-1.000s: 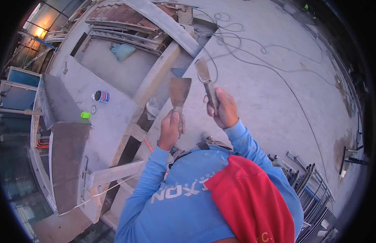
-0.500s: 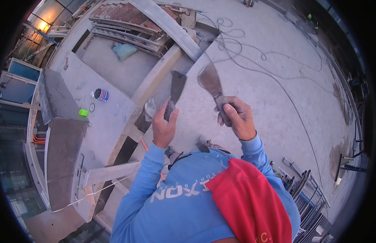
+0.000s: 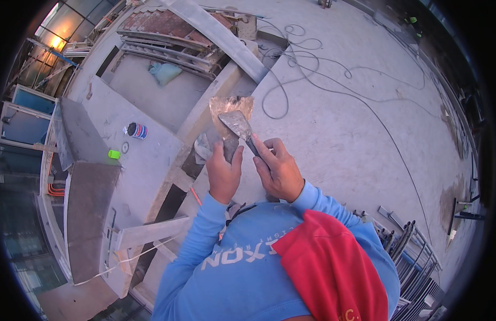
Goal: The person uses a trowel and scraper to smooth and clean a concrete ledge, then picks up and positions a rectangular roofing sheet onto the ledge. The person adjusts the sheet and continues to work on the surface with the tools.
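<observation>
My left hand grips the handle of a wide putty knife, its blade pointing away from me and catching the light. In my right hand is a second putty knife with a dark handle. Its blade crosses over the face of the wide one and seems to lie against it. Both blades look smeared with grey material. The fingers of each hand are closed round their handles, and the handle in the left is partly hidden.
An open can and a bright green cylinder sit on the grey slab at left. A long board slants across the framed pit ahead. A cable loops over the concrete floor. Metal tubes are stacked at lower right.
My right hand has come left and turned its putty knife, so the blade now overlaps the other. My left hand has shifted slightly right and turned its blade broadside.
</observation>
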`<move>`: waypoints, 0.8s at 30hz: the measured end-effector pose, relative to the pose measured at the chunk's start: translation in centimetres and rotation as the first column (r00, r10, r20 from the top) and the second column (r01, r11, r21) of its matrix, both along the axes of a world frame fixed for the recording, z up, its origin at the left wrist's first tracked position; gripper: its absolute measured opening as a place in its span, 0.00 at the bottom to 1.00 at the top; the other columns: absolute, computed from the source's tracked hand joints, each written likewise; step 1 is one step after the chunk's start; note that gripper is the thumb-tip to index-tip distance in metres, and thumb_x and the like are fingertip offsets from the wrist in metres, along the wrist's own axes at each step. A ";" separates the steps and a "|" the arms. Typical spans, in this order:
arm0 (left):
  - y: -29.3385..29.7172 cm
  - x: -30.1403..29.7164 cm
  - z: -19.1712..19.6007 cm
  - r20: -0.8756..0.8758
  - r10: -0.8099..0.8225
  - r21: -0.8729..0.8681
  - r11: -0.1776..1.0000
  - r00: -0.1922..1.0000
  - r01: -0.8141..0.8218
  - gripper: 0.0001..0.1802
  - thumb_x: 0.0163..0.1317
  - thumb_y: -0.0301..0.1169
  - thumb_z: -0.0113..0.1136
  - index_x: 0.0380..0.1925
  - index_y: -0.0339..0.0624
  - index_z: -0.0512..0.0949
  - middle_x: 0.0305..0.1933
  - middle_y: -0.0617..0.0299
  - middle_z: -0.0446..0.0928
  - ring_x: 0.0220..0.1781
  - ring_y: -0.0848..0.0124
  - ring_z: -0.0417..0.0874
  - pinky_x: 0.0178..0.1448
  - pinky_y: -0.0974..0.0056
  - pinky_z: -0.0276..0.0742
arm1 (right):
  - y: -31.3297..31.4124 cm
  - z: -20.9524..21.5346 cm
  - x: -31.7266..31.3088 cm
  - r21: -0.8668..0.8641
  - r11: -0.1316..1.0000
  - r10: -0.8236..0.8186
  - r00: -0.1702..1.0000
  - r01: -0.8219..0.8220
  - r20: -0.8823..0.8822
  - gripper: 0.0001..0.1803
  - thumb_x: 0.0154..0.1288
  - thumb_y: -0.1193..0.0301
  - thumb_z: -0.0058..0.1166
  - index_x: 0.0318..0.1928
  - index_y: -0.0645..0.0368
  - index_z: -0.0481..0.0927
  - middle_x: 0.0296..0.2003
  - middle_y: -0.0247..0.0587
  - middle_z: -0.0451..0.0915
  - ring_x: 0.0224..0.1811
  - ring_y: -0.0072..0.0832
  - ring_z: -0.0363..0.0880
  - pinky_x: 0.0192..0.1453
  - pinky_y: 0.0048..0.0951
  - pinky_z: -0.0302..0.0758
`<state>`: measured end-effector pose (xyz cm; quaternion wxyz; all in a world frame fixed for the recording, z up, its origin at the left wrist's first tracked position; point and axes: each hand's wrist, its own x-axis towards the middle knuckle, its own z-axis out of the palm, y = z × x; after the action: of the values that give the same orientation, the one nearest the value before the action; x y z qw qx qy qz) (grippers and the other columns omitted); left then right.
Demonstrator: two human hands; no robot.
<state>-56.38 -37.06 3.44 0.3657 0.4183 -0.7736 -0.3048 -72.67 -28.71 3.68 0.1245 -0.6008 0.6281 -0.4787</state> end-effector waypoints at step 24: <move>-1.0 -0.2 -3.7 -0.057 -0.023 0.155 0.987 0.998 0.032 0.13 0.67 0.29 0.58 0.46 0.29 0.73 0.34 0.41 0.81 0.37 0.42 0.82 0.42 0.51 0.76 | -0.3 -0.9 2.0 -0.027 0.973 0.222 0.899 -0.229 0.377 0.27 0.75 0.67 0.49 0.69 0.67 0.69 0.41 0.42 0.82 0.35 0.19 0.73 0.43 0.24 0.73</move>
<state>-56.59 -38.10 -0.31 0.3489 0.4263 -0.7427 -0.3808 -70.72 -29.00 2.77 0.3029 -0.5649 0.5230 -0.5618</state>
